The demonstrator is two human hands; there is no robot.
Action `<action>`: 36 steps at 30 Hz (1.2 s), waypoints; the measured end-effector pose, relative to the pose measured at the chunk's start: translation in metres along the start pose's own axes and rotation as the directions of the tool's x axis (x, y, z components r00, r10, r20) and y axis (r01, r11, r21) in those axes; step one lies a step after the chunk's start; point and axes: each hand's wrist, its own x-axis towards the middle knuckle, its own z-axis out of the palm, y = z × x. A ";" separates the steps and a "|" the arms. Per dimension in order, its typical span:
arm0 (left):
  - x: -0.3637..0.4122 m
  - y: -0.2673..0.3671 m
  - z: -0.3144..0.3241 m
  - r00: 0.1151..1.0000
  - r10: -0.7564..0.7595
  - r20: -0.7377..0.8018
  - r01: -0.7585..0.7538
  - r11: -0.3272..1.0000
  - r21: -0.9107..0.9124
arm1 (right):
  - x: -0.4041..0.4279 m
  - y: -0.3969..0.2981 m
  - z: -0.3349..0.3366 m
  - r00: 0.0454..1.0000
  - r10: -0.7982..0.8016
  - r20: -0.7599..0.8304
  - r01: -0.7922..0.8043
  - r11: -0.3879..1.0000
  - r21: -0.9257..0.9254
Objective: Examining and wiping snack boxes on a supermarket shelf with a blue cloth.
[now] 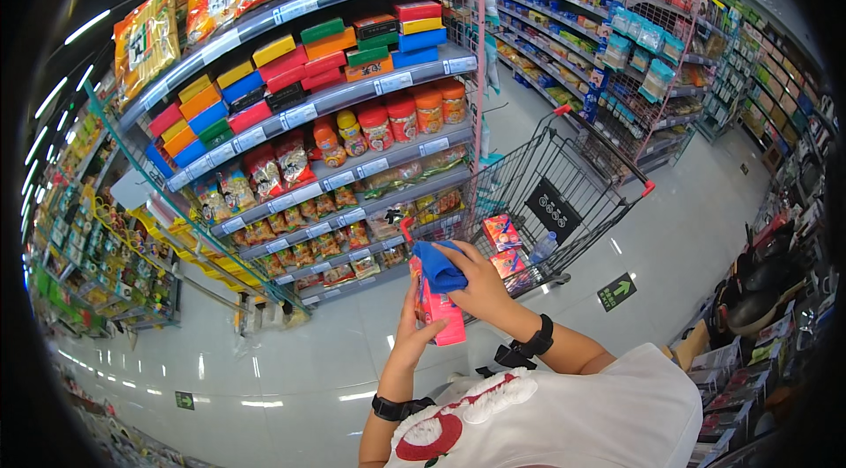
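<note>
My left hand [418, 329] grips a pink and red box [444, 319] from its lower left side, in front of my body. A folded blue cloth [439, 266] is held in my right hand [472, 276] against the upper end of that box. Part of the box is hidden under the cloth and fingers. Just beyond my hands stands a wire shopping cart [595, 230], holding similar pink boxes [503, 233] and a clear plastic bottle [544, 247].
Left of the cart rises a shelf unit [310, 187] with coloured boxes [284, 75], red-lidded jars [402, 119] and snack bags [264, 170]. Black pans [753, 309] are displayed at the right. More shelves [562, 12] stand beyond the cart.
</note>
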 end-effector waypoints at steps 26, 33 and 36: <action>0.014 0.003 -0.001 0.991 0.046 -0.128 -0.059 0.994 -0.093 | -0.012 0.000 0.002 0.980 -0.178 0.085 0.170 0.981 0.095; 0.010 0.015 -0.002 0.994 0.106 0.025 -0.109 0.976 0.186 | -0.008 0.001 -0.010 0.995 -0.103 0.016 0.101 0.990 0.100; 0.010 0.016 0.005 0.986 0.143 0.083 -0.156 0.970 0.185 | -0.002 0.001 -0.010 0.984 -0.051 -0.170 0.079 0.984 0.161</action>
